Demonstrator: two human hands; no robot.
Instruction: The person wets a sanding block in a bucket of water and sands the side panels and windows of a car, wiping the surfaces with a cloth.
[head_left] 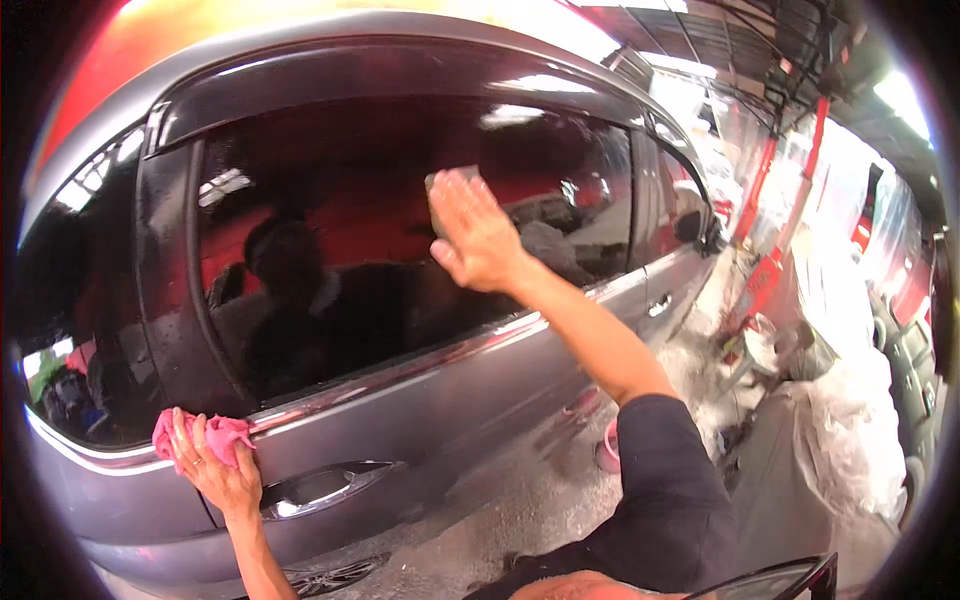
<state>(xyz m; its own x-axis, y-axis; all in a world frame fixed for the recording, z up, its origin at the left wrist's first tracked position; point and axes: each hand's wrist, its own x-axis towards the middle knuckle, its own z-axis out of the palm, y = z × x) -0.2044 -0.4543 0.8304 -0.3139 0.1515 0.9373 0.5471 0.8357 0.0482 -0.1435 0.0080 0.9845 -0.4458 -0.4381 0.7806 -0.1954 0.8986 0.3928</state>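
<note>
My right hand [476,232] lies flat on the dark rear side window [330,300] of a grey car. Under its fingers is a thin grey-green pad [471,171], pressed to the glass, with only its edges showing. Lower left, my left hand [218,475] holds a crumpled pink cloth [238,432] against the car, at the chrome strip [360,392] below the glass. The fingers spread over the cloth. Just right of that hand is the chrome door handle [325,488].
A pink bucket [608,448] stands on the wet floor [470,530] beside the car. Red metal posts [765,275] rise at the right, near clear plastic sheeting [845,450] and several stacked tyres [905,370]. Further along the car is the side mirror [690,226].
</note>
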